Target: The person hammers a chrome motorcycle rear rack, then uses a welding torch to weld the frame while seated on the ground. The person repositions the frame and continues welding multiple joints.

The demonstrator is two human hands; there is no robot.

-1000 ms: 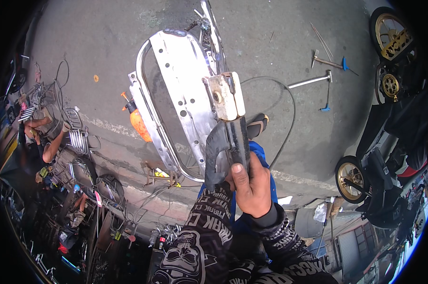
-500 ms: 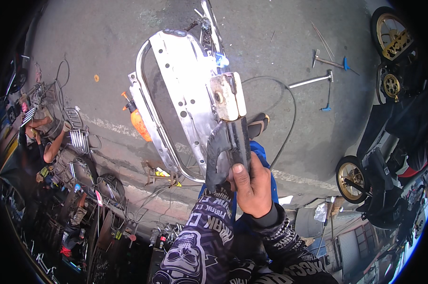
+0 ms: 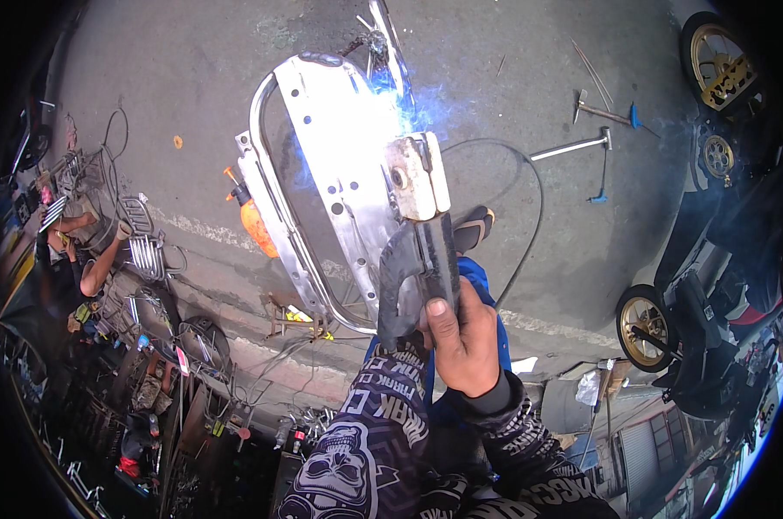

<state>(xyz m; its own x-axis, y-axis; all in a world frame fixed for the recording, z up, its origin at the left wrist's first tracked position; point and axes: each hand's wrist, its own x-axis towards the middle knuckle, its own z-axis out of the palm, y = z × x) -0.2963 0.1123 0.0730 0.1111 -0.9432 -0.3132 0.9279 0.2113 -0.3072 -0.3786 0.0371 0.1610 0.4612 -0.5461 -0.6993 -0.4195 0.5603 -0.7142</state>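
My right hand (image 3: 466, 340) is closed round the black handle of a welding electrode holder (image 3: 417, 186), thumb along its side. The holder's pale, scorched jaws point away from me. Just beyond them a blue-white arc (image 3: 394, 102) glares with wisps of smoke, washing out the metal there. Below and left of it stands a shiny metal frame (image 3: 266, 190) of bent tube with a drilled flat plate. My left forearm (image 3: 370, 424), in a printed sleeve, reaches up to the holder's dark lever (image 3: 398, 277); the left hand's fingers are hidden behind it.
An orange spray bottle (image 3: 255, 227) stands left of the frame. Hammers (image 3: 573, 149) and a cable (image 3: 539, 208) lie on the floor to the right. Motorcycle wheels (image 3: 644, 329) line the right side. Another person's leg (image 3: 97, 268) and cluttered metal parts are at far left.
The arc has flared wider and brighter, with blue smoke spreading round it. The holder and my right hand have hardly moved.
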